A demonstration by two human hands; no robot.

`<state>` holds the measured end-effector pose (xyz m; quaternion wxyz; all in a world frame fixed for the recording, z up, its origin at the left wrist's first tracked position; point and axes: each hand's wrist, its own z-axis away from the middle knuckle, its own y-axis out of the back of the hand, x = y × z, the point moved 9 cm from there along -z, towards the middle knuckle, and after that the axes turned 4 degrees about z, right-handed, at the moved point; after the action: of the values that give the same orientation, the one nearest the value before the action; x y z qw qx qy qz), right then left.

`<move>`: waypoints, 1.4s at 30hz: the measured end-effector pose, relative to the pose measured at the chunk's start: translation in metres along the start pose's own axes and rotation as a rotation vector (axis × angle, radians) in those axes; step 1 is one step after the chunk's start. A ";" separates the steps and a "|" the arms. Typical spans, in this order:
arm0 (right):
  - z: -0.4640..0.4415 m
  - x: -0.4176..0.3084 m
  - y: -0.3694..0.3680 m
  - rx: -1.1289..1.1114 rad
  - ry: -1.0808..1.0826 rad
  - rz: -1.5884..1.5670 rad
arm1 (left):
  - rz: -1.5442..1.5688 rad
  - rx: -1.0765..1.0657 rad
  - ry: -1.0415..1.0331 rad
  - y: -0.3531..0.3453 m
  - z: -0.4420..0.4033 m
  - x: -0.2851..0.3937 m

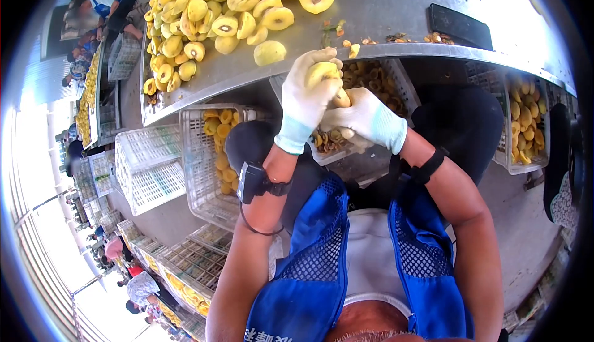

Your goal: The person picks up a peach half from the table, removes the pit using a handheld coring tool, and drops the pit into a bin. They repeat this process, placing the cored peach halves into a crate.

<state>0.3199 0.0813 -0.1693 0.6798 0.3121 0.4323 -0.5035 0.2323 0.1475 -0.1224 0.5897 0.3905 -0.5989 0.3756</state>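
Observation:
My left hand (309,94), in a white glove with a pale green cuff, is closed around a yellow peach half (323,72) just off the metal table's front edge. My right hand (365,118), gloved the same way, is closed close against it, its fingers meeting the left hand. What the right fingers grip is mostly hidden; a small tan end shows between the hands, and I cannot tell what it is. Beyond the left hand, a heap of cut yellow peaches (198,11) covers the table's left part, some halves showing their brown centres.
The metal table (383,8) bears a black flat object (459,26) and fruit scraps (402,38) along its edge. Under my hands stands a crate (405,85) with peach pieces. Other crates (189,156) (526,167) flank my knees. Stacked white crates (148,169) and several people are at left.

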 end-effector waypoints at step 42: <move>0.025 -0.009 0.002 0.160 0.248 0.571 | -0.041 0.056 0.055 0.000 0.040 0.011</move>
<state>0.3277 0.0639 -0.1504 0.7091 0.5323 0.3660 -0.2827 0.2157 0.1112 -0.1119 0.6025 0.4085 -0.5634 0.3907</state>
